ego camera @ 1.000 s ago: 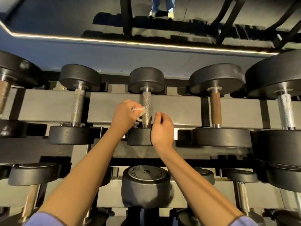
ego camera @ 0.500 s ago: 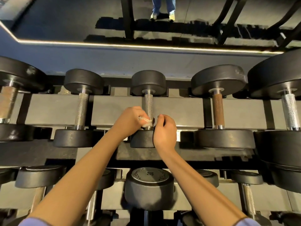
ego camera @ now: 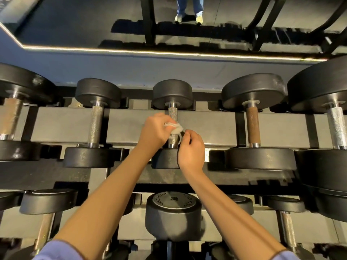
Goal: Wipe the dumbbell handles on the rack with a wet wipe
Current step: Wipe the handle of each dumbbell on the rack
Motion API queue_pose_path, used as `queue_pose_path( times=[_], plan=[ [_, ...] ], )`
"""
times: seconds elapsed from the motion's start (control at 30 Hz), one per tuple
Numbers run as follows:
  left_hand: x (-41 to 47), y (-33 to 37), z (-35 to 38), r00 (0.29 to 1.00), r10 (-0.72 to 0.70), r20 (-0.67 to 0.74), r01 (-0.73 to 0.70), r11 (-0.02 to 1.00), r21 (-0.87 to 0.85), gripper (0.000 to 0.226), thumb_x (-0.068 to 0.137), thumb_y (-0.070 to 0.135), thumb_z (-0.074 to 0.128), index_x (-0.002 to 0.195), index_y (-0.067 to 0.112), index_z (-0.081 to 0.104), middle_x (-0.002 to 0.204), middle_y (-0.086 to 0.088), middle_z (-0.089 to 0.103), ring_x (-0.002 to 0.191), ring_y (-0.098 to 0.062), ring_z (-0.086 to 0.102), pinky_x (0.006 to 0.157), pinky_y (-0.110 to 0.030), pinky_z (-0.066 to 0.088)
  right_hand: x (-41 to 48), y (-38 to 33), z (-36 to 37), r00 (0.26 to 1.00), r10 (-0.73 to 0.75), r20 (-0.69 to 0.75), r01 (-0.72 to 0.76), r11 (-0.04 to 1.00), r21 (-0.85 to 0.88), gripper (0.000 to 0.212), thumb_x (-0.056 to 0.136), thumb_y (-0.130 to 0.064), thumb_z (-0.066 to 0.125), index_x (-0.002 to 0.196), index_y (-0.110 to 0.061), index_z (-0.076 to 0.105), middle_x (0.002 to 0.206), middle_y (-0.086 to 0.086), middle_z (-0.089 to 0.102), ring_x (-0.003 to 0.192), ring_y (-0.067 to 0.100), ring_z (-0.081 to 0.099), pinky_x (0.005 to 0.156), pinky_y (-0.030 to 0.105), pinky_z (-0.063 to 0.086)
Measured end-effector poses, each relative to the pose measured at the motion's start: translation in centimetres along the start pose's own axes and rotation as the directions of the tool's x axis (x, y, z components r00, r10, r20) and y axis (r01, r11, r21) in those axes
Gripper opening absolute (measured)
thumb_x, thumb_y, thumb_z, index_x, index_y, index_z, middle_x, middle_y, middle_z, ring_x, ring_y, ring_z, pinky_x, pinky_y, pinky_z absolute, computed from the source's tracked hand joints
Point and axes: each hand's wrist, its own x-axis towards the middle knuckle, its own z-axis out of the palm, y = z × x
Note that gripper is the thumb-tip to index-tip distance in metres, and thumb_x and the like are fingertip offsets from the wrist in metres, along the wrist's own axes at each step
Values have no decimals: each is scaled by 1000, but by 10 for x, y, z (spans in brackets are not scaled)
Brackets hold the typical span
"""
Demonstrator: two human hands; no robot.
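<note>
A row of black dumbbells lies on the top tier of the grey rack. The middle dumbbell has a knurled steel handle. A crumpled white wet wipe is wrapped around the lower half of that handle. My left hand grips the wipe from the left side of the handle. On the handle's right side, my right hand pinches the wipe's other end with curled fingers. The lower part of the handle is hidden by wipe and hands.
Neighbouring dumbbells flank it: a steel-handled one to the left, a brown-handled one to the right, larger ones at both edges. A 30-marked dumbbell sits on the lower tier. A mirror above reflects a person's legs.
Both hands with the wipe slid down to the handle's lower end, then came back up towards its middle. The wipe now shows more between the hands.
</note>
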Motion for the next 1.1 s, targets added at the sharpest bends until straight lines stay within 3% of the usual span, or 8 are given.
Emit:
queue_pose_path(
  times=[0.1, 0.17, 0.33, 0.43, 0.57, 0.7, 0.9, 1.1],
  plan=[
    [-25, 9, 1, 995, -53, 84, 57, 997, -51, 20, 82, 21, 61, 91, 10, 75, 85, -6, 69, 76, -13, 60, 68, -19, 46, 0, 1, -1, 998, -11, 59, 8, 999, 47, 35, 100, -22, 37, 128, -16, 57, 128, -1, 57, 117, 16, 51, 94, 25, 39],
    [-33, 17, 5, 996, -78, 46, 82, 991, -107, 23, 83, 21, 58, 95, 9, 74, 85, -3, 70, 77, -11, 61, 70, -17, 47, -1, 3, -1, 993, -44, 105, 34, 995, 92, 34, 100, -20, 38, 126, -18, 59, 124, -1, 61, 113, 15, 55, 94, 27, 43],
    [-27, 39, 16, 956, -293, -34, 279, 936, -216, 26, 91, 14, 61, 116, 11, 61, 91, 3, 60, 81, -10, 57, 67, -6, 40, -1, 9, -6, 983, -95, 158, 56, 970, 236, 26, 100, -20, 42, 115, -17, 63, 97, 0, 67, 83, 11, 60, 70, 27, 47],
    [-31, 43, 22, 970, -235, -65, 220, 958, -185, 30, 94, 15, 56, 124, 9, 56, 97, 3, 57, 85, -12, 55, 69, -9, 38, 5, 16, -14, 974, -90, 209, 33, 965, 261, 19, 98, -18, 49, 107, -11, 64, 93, 2, 68, 85, 17, 63, 76, 33, 51],
    [-37, 40, 24, 937, -246, -246, 181, 949, -260, 22, 97, 27, 41, 112, 18, 54, 93, 0, 59, 86, -15, 57, 74, -28, 47, 19, 9, -17, 977, -139, 162, 117, 984, 137, 13, 94, -16, 54, 89, -10, 64, 81, 8, 66, 76, 25, 61, 71, 39, 50],
    [-37, 45, 24, 889, -346, -301, 280, 929, -241, 20, 101, 22, 35, 86, 18, 48, 81, 4, 49, 80, -12, 47, 71, -29, 38, 54, -13, -4, 963, -255, 88, 252, 967, 38, 12, 93, -15, 54, 85, -13, 64, 85, 5, 63, 77, 14, 56, 63, 18, 41],
    [-36, 44, 27, 836, -456, -306, 379, 882, -279, 23, 103, 30, 32, 92, 24, 52, 86, 13, 51, 88, -11, 51, 71, -19, 38, 74, -9, -1, 895, -319, 312, 337, 941, -5, 14, 88, -21, 65, 93, -10, 73, 86, 1, 67, 76, 9, 59, 67, 16, 44],
    [-36, 44, 26, 842, -438, -315, 356, 890, -286, 25, 103, 26, 33, 90, 22, 54, 85, 11, 53, 88, -14, 53, 74, -27, 41, 78, -21, 8, 910, -378, 168, 387, 922, -26, 9, 86, -10, 63, 81, -8, 69, 78, 4, 63, 69, 9, 55, 61, 6, 37]
  ],
)
